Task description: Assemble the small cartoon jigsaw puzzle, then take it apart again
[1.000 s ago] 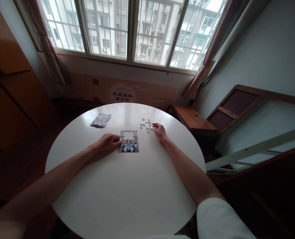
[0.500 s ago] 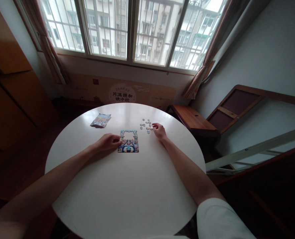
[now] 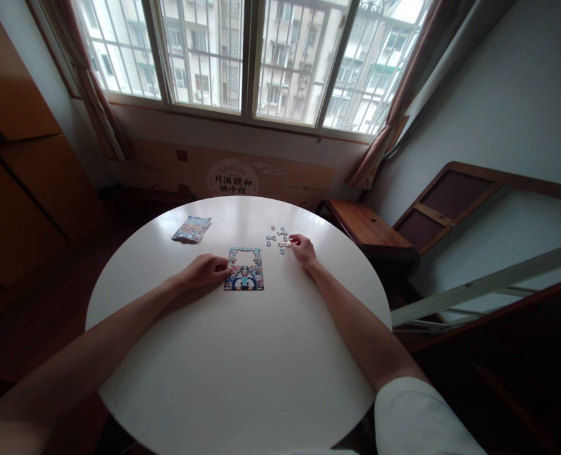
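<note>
A partly assembled jigsaw puzzle lies on the white round table, with a blue cartoon face along its near side and an open gap in its upper part. My left hand rests at its left edge, fingers curled and fingertips touching the border. Whether anything sits inside those fingers is hidden. To the right of the puzzle lie several loose puzzle pieces. My right hand is at their right side, thumb and fingers drawn together at the pieces. What may be between the fingertips is too small to make out.
A colourful printed packet lies at the back left of the white table. Beyond the table's right edge stands a low wooden stool or bench. A barred window with tied curtains is behind.
A piece or two at the middle of the loose group seems slightly shifted near my right fingertips. Both hands and the puzzle stay almost where they were.
</note>
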Tool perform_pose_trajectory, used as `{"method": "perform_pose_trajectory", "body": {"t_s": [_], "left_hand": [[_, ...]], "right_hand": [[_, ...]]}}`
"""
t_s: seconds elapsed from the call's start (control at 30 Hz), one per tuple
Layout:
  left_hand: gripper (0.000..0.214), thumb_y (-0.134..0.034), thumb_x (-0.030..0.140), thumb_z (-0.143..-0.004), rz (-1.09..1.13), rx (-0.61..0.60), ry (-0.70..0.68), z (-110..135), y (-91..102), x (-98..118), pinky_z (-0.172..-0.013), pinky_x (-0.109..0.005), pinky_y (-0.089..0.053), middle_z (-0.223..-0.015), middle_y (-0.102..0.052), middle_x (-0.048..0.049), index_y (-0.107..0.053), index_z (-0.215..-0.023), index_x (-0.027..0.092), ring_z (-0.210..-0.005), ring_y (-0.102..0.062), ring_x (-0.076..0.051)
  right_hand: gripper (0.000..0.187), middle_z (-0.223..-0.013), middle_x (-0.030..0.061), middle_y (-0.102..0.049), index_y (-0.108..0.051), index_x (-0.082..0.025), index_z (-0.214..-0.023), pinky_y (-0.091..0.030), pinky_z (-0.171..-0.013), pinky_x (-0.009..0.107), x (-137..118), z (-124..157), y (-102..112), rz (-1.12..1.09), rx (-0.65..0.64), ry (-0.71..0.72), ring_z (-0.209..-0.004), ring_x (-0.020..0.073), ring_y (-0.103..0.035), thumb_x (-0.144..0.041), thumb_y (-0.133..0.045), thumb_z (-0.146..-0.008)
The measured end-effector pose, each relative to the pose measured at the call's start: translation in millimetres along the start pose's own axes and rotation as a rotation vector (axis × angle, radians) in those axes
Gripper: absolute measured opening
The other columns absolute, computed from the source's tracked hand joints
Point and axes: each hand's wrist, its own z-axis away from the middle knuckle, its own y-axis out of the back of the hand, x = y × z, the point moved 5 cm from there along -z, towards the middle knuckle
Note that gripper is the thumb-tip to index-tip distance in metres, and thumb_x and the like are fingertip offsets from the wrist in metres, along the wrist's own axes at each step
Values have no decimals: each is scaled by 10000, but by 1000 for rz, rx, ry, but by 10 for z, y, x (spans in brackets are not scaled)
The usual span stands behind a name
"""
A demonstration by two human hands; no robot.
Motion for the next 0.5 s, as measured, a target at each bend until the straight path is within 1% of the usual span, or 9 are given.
{"method": "perform_pose_trajectory", "body": {"t_s": [0.17,0.33,0.5], "left_hand": [[420,-473,461,-832,15,3,0,1,-6,-13,-499,-224,-184,-491,-380,47,-501,-561,141,-487,-306,-68],[420,-464,460,-839,8,-15,8,2,-6,-5,-497,-224,-182,-489,-363,52,-488,-564,143,-487,-290,-66],[426,-470,468,-835,13,-10,5,-2,-5,-5,-494,-225,-183,-492,-377,49,-490,-561,143,-485,-288,-67]], "right_hand": [[318,-916,60,-694,-671,-154,-1022,-500,-784,272,21,-12,-11,1,2,7,-787,144,-622,-124,-499,-756],[322,-929,67,-696,-676,-151,-1014,-500,-785,276,8,-3,-1,1,2,5,-790,148,-623,-117,-500,-746],[320,-920,68,-697,-677,-149,-1014,-496,-797,281,-8,6,5,7,4,1,-782,151,-622,-117,-509,-743]]}}
